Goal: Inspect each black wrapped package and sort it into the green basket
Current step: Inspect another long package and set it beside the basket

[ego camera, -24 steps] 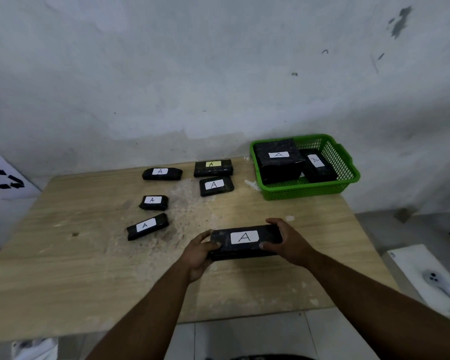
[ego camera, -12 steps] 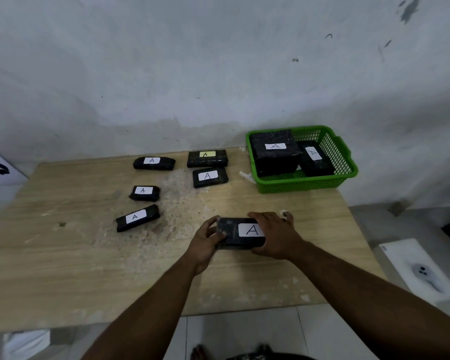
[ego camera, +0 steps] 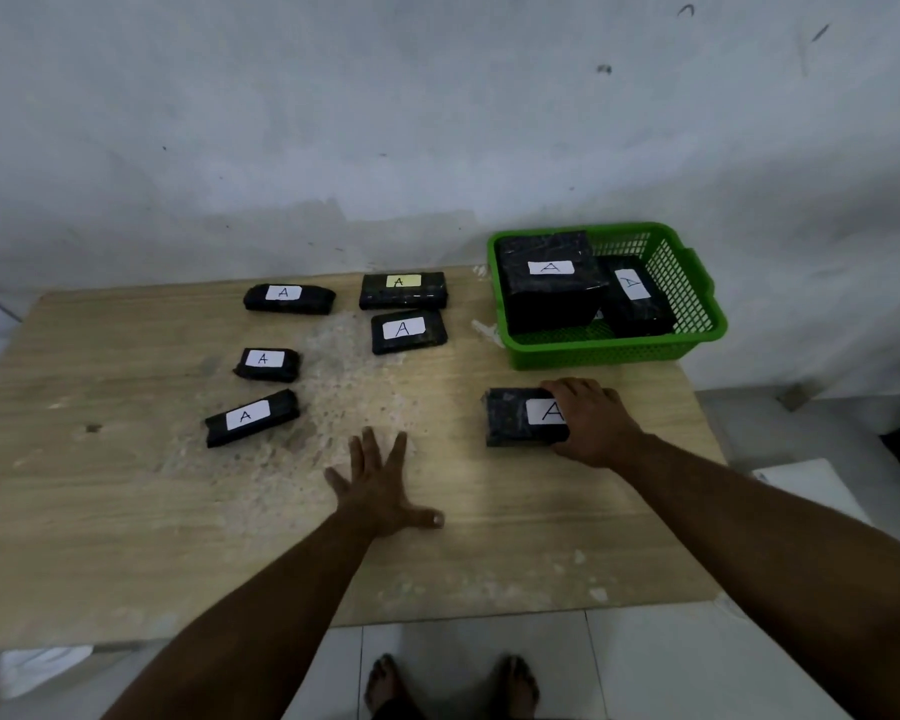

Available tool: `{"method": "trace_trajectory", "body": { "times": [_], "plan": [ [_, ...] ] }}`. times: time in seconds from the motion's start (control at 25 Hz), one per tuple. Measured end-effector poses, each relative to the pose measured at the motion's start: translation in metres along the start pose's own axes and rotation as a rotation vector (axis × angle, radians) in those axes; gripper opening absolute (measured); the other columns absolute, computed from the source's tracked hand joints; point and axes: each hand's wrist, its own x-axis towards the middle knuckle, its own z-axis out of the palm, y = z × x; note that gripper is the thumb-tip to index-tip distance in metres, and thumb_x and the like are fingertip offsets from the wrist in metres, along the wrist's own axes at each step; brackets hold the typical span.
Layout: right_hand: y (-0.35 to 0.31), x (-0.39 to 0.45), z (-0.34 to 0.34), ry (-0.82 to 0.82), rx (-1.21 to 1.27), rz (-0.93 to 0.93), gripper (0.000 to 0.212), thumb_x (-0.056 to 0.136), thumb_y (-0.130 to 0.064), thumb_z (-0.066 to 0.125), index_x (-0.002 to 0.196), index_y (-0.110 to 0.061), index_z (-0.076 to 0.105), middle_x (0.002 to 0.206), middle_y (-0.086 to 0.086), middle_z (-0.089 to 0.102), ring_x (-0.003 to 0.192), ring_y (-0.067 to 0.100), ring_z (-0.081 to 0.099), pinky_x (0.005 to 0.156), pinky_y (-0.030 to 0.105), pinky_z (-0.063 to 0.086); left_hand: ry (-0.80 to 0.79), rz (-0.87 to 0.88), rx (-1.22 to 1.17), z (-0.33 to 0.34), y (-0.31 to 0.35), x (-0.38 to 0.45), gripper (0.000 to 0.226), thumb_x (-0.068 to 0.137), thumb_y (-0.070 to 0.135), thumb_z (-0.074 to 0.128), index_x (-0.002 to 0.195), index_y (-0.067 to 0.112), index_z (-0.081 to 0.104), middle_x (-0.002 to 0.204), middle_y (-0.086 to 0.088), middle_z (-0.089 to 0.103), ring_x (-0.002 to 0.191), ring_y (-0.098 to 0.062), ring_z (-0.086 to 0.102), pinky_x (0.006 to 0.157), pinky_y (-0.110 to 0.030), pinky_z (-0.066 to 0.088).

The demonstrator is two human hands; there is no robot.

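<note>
Black wrap is showing under my right hand [ego camera: 591, 420], which is curling over the right end of the held package [ego camera: 515, 417] and half covering its white "A" label; that grip is closed around it, fingers on the far edge, thumb side near me. The package is lying flat on the bench [ego camera: 126, 511], just in front of the green basket [ego camera: 697, 298], apart from it. I'm watching my left hand [ego camera: 378, 485] resting flat on the wood, fingers spread straight, holding nothing, well left of the package.

Two packages are already sitting in the basket: a big block [ego camera: 549, 280] on the left and a narrower one [ego camera: 637, 298] beside it on the right. Five more are lying on the bench to the left: a yellow-labelled one [ego camera: 404, 291] by the wall, a squarish one [ego camera: 409, 332] just in front of it, a long one [ego camera: 289, 298], a small one [ego camera: 267, 364], and a tilted one [ego camera: 252, 418] nearest me. Nothing is lying between the held package and the basket's front wall.
</note>
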Motion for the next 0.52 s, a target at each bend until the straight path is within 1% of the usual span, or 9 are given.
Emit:
{"method": "trace_trajectory", "body": {
  "times": [0.08, 0.24, 0.52],
  "plan": [
    [0.008, 0.009, -0.003, -0.004, -0.038, 0.012, 0.094, 0.072, -0.044, 0.076, 0.149, -0.024, 0.026, 0.147, 0.007, 0.04, 0.134, 0.031, 0.037, 0.107, 0.048, 0.033, -0.011, -0.006, 0.012, 0.003, -0.001, 0.002, 0.149, 0.042, 0.09, 0.065, 0.147, 0.04, -0.028, 0.147, -0.011, -0.048, 0.135, -0.034, -0.044, 0.105, -0.074, -0.014],
    [0.022, 0.023, -0.007, -0.018, -0.07, 0.055, 0.089, 0.075, -0.043, 0.074, 0.148, -0.023, 0.028, 0.142, 0.009, 0.043, 0.131, 0.032, 0.039, 0.106, 0.046, 0.032, -0.01, -0.018, 0.0, 0.002, -0.001, 0.002, 0.149, 0.042, 0.089, 0.067, 0.147, 0.041, -0.028, 0.147, -0.009, -0.049, 0.134, -0.033, -0.046, 0.106, -0.074, -0.015],
    [0.037, 0.03, -0.003, -0.052, -0.005, 0.055, 0.084, 0.081, -0.03, 0.072, 0.15, -0.018, 0.027, 0.148, 0.011, 0.038, 0.132, 0.035, 0.039, 0.107, 0.044, 0.033, -0.034, -0.027, -0.005, 0.002, -0.002, 0.005, 0.151, 0.04, 0.09, 0.066, 0.147, 0.042, -0.028, 0.147, -0.008, -0.05, 0.133, -0.032, -0.047, 0.107, -0.074, -0.014]
  ]
}}
